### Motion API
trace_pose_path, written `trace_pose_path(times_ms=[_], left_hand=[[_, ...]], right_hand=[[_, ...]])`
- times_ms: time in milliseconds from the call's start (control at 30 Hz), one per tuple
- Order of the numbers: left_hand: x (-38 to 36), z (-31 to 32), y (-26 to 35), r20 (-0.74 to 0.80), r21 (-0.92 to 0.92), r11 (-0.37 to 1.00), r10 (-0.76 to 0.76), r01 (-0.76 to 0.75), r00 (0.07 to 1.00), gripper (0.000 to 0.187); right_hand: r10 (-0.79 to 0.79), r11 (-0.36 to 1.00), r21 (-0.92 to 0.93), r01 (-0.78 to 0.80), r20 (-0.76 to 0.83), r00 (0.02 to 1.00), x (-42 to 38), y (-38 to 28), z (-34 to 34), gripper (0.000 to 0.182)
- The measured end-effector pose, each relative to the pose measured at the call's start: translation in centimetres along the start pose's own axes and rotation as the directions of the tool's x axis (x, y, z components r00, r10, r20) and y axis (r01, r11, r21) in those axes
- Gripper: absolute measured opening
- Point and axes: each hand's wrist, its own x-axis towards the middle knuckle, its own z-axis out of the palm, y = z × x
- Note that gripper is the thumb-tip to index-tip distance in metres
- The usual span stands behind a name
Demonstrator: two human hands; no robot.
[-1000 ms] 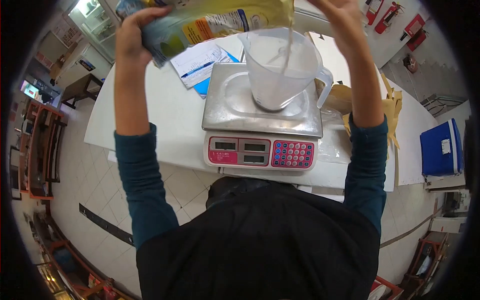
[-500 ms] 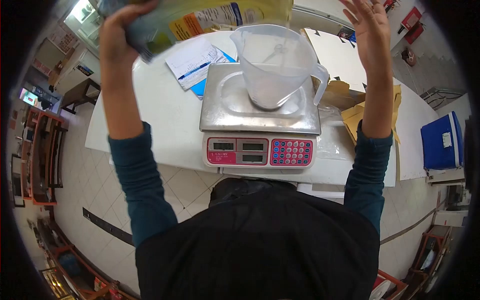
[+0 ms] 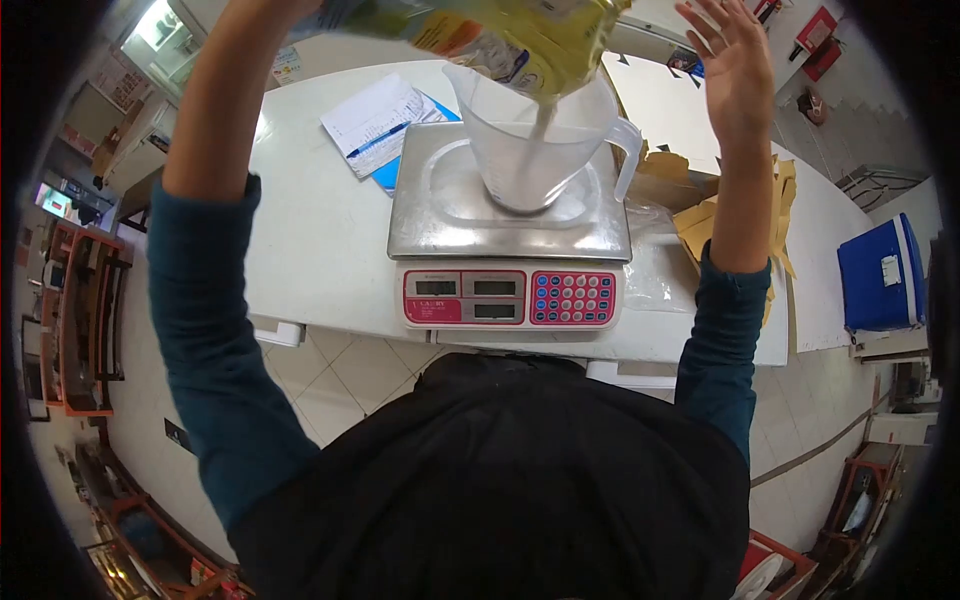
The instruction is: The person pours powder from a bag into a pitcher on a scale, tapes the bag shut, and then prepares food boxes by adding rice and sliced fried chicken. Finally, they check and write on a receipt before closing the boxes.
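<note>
A yellow printed plastic bag [image 3: 500,40] tilts over the clear plastic measuring jug [image 3: 530,150]. A pale, grainy-looking stream falls from its lower end into the jug, where some of it lies at the bottom. My left hand [image 3: 275,8] grips the bag's upper left end; most of the fingers are cut off by the top edge of the view. The jug stands upright on the metal pan of a weighing scale [image 3: 510,290], its handle to the right. My right hand [image 3: 735,75] is raised to the right of the jug, fingers apart, with nothing in it.
On the white table [image 3: 310,220], a notebook [image 3: 375,120] with a blue pen [image 3: 378,140] lies left of the scale. Torn brown cardboard [image 3: 700,215] and clear plastic [image 3: 655,265] are to its right. A blue cool box [image 3: 880,275] stands farther right.
The bag has moved right and tipped down over the jug, and a stream now runs from it. My left arm has reached farther up and forward. My right hand stays raised.
</note>
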Motion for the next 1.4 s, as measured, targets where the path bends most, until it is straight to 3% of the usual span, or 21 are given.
trace_pose_path(times_ms=[33,133,200,267,333,500,600,700,800,833,867,900,967,1067,1167,1267,1333,1367,1400], left_hand=[[-0.7,-0.7,-1.3,-0.039,-0.095,0.995,-0.014,0.010,0.999,0.035],[-1.7,-4.5,-10.7,-0.146,-0.314,0.910,-0.329,0.272,0.933,0.033],[-4.9,-4.6,-12.3,-0.161,-0.561,0.822,-0.227,0.100,0.960,0.032],[-7.2,-3.7,-13.3,-0.184,-0.771,0.616,-0.458,0.162,0.870,0.025],[-8.9,-2.1,-13.4,-0.255,-0.855,0.507,-0.591,0.107,0.765,0.024],[-10.2,-0.9,-15.4,-0.169,-0.954,0.296,-0.637,0.037,0.753,0.022],[-9.9,-0.7,-14.8,-0.165,-0.966,0.258,-0.683,0.024,0.712,0.023],[-9.5,-1.1,-14.7,-0.166,-0.965,0.262,-0.659,0.016,0.733,0.024],[-8.3,-2.7,-14.2,-0.212,-0.912,0.407,-0.565,0.045,0.797,0.023],[-7.5,-2.8,-12.3,-0.283,-0.854,0.516,-0.564,0.064,0.775,0.023],[-6.5,-3.9,-12.3,-0.249,-0.781,0.619,-0.431,0.083,0.867,0.024],[-5.6,-4.5,-11.7,-0.259,-0.659,0.752,-0.246,0.015,0.934,0.033],[-3.1,-4.8,-9.2,-0.079,-0.217,0.975,-0.067,0.049,0.995,0.032],[-1.5,-1.4,-1.9,-0.088,0.149,0.985,0.101,-0.087,0.991,0.036],[-0.1,-1.4,-0.9,0.023,0.151,0.983,0.105,-0.107,0.994,0.035],[-0.8,-2.0,-1.0,-0.122,0.064,0.998,0.025,-0.017,0.992,0.032],[5.5,-8.1,-14.9,-0.038,-0.278,0.960,-0.002,-0.009,0.999,0.029],[2.0,-7.4,-12.9,-0.111,-0.320,0.930,-0.228,0.182,0.967,0.029],[-0.2,-6.7,-12.0,-0.172,-0.375,0.855,-0.444,0.358,0.880,0.029]], right_hand=[[-0.049,0.996,0.065,0.057,-0.115,0.992,-1.0,0.2,0.3,0.046],[0.039,0.997,0.063,-0.041,0.036,0.999,-0.4,1.5,-5.4,0.048],[0.008,0.998,-0.056,-0.009,-0.008,1.000,-1.5,1.0,-5.5,0.050],[0.007,0.998,-0.064,-0.009,-0.038,0.999,-2.1,1.1,-6.2,0.049],[0.031,0.999,-0.030,-0.034,-0.081,0.996,-2.7,0.8,-5.3,0.047],[0.053,0.998,0.027,-0.052,-0.058,0.997,-3.2,1.6,-4.4,0.045],[0.061,0.998,0.032,-0.059,-0.053,0.997,-3.5,1.9,-4.0,0.044],[0.046,0.991,0.126,-0.041,-0.044,0.998,-3.9,1.9,-3.5,0.043],[0.078,0.991,0.113,-0.070,-0.069,0.995,-4.2,1.8,-3.6,0.040],[0.084,0.990,0.117,-0.075,-0.071,0.994,-4.3,1.8,-3.7,0.039],[0.090,0.989,0.121,-0.081,-0.073,0.993,-4.3,2.0,-3.8,0.039],[0.096,0.988,0.126,-0.086,-0.075,0.993,-4.3,2.0,-3.8,0.038],[0.102,0.986,0.138,-0.093,-0.053,0.993,-4.1,2.3,-3.6,0.038],[0.117,0.982,0.154,-0.112,-0.022,0.993,-4.4,2.3,-2.9,0.037],[0.109,0.981,0.161,-0.109,0.010,0.994,-4.3,2.3,-2.8,0.035],[0.106,0.982,0.155,-0.105,0.001,0.994,-4.6,2.1,-3.6,0.034],[0.113,0.982,0.155,-0.109,-0.020,0.993,-4.9,2.0,-4.2,0.033],[0.119,0.982,0.153,-0.112,-0.032,0.992,-5.1,1.8,-4.6,0.033],[0.125,0.982,0.150,-0.117,-0.044,0.991,-5.3,1.7,-5.0,0.033]])
